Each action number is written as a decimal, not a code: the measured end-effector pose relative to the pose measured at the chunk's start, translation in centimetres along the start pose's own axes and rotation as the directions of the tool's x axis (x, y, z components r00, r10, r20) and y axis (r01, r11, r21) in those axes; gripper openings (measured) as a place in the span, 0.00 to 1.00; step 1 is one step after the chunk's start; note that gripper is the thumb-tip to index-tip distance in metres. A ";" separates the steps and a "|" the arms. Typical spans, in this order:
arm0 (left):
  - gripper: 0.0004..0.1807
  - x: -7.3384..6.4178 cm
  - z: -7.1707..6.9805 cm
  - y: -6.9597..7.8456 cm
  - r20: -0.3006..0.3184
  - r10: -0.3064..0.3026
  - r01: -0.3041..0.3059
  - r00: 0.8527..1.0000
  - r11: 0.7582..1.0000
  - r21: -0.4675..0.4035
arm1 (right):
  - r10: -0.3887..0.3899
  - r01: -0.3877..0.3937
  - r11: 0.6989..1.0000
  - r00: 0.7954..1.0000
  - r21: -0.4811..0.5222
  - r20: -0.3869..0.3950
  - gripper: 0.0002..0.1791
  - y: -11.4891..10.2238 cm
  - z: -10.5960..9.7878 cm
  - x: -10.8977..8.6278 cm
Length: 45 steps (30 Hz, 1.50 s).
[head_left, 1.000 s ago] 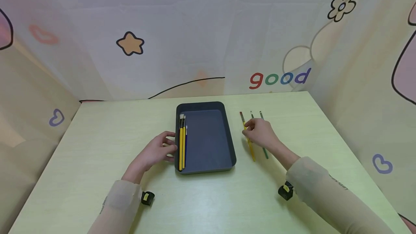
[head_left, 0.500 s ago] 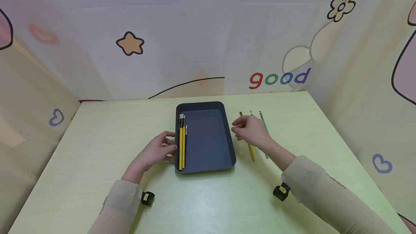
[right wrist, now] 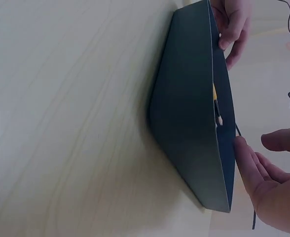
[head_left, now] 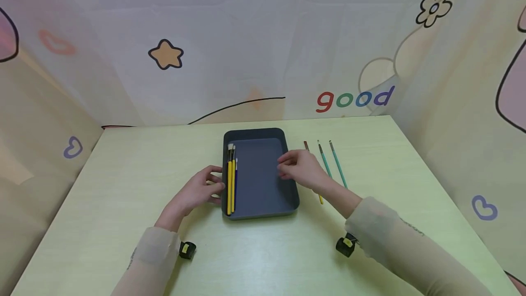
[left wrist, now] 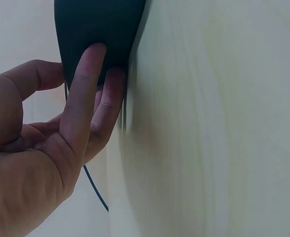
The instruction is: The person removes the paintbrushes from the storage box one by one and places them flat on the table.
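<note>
A dark grey tray (head_left: 263, 209) lies on the table. Along its left wall sit two yellow-handled paintbrushes (head_left: 230, 186) and a thin blue one (head_left: 236, 179). My left hand (head_left: 201, 188) rests its fingers against the outside of that wall, with the thumb at the rim; in the left wrist view the fingertips (left wrist: 93, 57) lie on the tray's side. My right hand (head_left: 304, 168) hovers over the right rim, thumb and fingers apart with nothing between them, as the right wrist view shows.
Right of the tray lie a yellow paintbrush (head_left: 321, 199), partly hidden by my right hand, and two teal paintbrushes (head_left: 338, 163). A patterned cloth (head_left: 246, 58) hangs behind the table. Small black wrist cameras (head_left: 345, 245) stick out below both sleeves.
My right hand has moved left, from above the loose paintbrushes to over the tray's right rim, uncovering the teal ones. The left hand and the tray have stayed still.
</note>
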<state>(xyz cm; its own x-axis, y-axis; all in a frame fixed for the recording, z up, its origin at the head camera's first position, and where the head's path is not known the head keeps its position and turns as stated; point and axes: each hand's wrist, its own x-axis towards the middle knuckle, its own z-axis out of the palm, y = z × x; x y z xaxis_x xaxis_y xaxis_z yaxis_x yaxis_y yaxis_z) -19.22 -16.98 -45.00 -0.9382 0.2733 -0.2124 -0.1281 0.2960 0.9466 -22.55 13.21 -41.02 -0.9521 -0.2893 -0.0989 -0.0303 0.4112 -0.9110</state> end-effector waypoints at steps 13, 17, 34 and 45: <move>0.27 0.0 0.0 0.0 0.003 0.001 -0.001 1.000 1.000 0.000 | 0.045 -0.055 0.997 0.985 0.052 0.164 0.16 0.4 3.5 0.5; 0.28 0.0 0.0 0.0 0.009 0.001 -0.001 1.000 1.000 -0.011 | 0.054 -0.079 0.992 0.973 0.102 0.226 0.17 0.9 4.3 0.7; 0.29 0.0 -0.1 0.0 0.012 0.003 -0.003 1.000 1.000 -0.030 | 0.130 -0.207 0.950 0.943 0.235 0.305 0.20 0.6 6.6 1.5; 0.29 0.4 -0.2 -0.7 0.020 -0.008 0.008 1.000 0.999 -0.034 | 0.149 -0.211 0.942 0.959 0.261 0.240 0.26 -0.5 8.2 2.2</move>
<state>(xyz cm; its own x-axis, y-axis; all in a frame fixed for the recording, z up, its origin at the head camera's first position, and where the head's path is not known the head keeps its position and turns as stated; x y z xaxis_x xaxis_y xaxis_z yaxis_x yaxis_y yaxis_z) -19.55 -17.32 -45.73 -0.9304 0.2896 -0.2245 -0.1469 0.2667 0.9525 -22.13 5.26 -44.11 -0.8447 -0.4240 -0.3266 0.2523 0.2227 -0.9417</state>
